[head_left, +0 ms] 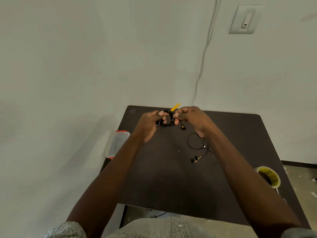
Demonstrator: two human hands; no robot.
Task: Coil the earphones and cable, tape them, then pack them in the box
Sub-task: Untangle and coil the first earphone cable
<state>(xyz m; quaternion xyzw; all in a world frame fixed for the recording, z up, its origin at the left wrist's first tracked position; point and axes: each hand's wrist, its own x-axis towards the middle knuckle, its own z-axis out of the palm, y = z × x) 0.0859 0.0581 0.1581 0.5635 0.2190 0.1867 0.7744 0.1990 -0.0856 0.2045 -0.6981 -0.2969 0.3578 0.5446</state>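
Above the far part of the dark table [171,177], both hands hold a coiled black cable [167,119]. My left hand [149,124] grips the coil's left side. My right hand [190,119] pinches its right side, where a strip of yellow tape [175,107] sticks up and away from the coil. One plug end [183,127] dangles below the coil. Black earphones [195,159] with gold trim lie uncoiled on the table, under my right forearm, their thin wire [193,143] looping loosely. A clear plastic box [117,145] with red clips sits off the table's left edge.
A roll of yellow tape [268,176] rests near the table's right edge. The wall stands just behind the table, with a white cord [204,57] running down it and a switch plate [244,19] high on the right.
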